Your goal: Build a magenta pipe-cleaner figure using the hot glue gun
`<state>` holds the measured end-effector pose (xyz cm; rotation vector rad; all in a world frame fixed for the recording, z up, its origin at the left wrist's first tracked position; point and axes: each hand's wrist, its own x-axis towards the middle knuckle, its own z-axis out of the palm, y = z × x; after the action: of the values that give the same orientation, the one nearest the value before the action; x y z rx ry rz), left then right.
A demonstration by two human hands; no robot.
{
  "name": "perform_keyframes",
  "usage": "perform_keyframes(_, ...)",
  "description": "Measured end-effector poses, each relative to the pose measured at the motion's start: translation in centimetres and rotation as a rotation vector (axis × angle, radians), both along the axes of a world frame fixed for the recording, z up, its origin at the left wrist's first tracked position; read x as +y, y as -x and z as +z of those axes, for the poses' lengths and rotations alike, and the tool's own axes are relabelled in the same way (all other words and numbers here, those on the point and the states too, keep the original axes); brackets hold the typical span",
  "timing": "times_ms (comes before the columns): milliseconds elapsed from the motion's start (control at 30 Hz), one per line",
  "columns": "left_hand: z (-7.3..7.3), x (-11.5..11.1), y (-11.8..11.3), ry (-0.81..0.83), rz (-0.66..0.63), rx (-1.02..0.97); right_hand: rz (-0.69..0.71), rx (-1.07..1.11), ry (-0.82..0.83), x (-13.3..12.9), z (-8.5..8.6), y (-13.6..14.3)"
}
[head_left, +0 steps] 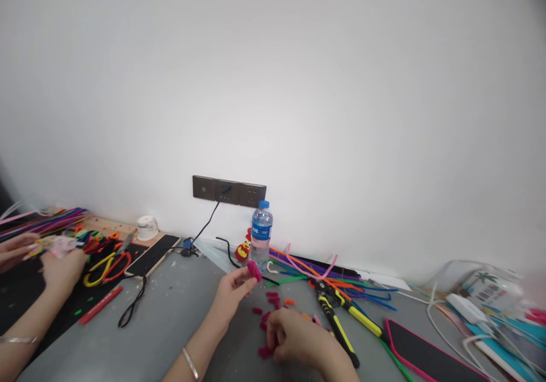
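Observation:
My left hand (232,294) holds a dark pink fuzzy piece (254,271) between thumb and fingers, raised over the grey table (179,308). Low over the table, my right hand (294,336) has its fingers bent down at a small heap of short dark pink pieces (265,352). Its fingertips are partly hidden, so what they grip is unclear. More short pink pieces (273,298) and an orange one (289,302) lie between the hands. Behind them stand a water bottle (261,231) and a small red and yellow figure (243,249).
Pliers (336,325), coloured pipe cleaners (358,291) and a pink-edged phone (426,351) lie right. At left are another phone (154,255), scissors (108,267), a red marker (100,305) and another person's hands (63,265). White cables (435,314) run at far right.

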<state>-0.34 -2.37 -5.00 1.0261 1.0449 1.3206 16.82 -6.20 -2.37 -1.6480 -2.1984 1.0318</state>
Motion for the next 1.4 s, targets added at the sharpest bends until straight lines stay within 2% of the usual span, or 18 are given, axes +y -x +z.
perform_keyframes(100,-0.3,0.2,0.0,0.003,-0.002,0.002,0.055,-0.053,0.107,-0.2,0.9,0.4)
perform_keyframes(200,-0.6,0.4,0.1,0.010,-0.010,0.003,0.059,-0.069,0.126,-0.6,2.0,0.1)
perform_keyframes(333,-0.9,0.5,0.1,-0.004,-0.014,0.012,0.023,-0.170,0.047,-2.3,3.0,-1.3)
perform_keyframes(400,-1.0,0.5,0.1,-0.005,-0.012,0.013,-0.033,-0.254,-0.019,-3.5,2.8,-2.3)
perform_keyframes(500,-1.1,0.7,0.1,-0.002,-0.021,0.002,-0.120,-0.340,-0.065,-5.5,1.0,-3.9)
perform_keyframes(600,-1.3,0.8,0.1,-0.001,-0.024,-0.009,-0.171,-0.350,-0.107,-6.9,-2.3,-4.8)
perform_keyframes(733,-1.4,0.9,0.2,-0.012,-0.013,-0.018,-0.187,-0.313,-0.188,-7.4,-6.4,-4.3)
perform_keyframes(833,-1.3,0.8,0.4,-0.002,0.002,-0.013,-0.206,-0.286,-0.299,-6.8,-7.5,-3.3)
perform_keyframes(967,-1.3,0.7,0.5,0.010,0.012,-0.019,-0.232,-0.206,-0.399,-5.4,-6.3,-2.1)
perform_keyframes(1100,-1.5,0.9,0.4,0.003,0.002,-0.036,-0.248,-0.102,-0.385,-4.0,-4.9,-2.1)
perform_keyframes(1267,-1.7,1.2,0.4,0.003,0.003,-0.033,-0.212,-0.075,-0.307,-3.0,-5.3,-3.3)
perform_keyframes(1400,-1.8,1.3,0.5,0.001,0.006,-0.004,-0.270,0.029,-0.425,-2.8,-4.8,-4.2)
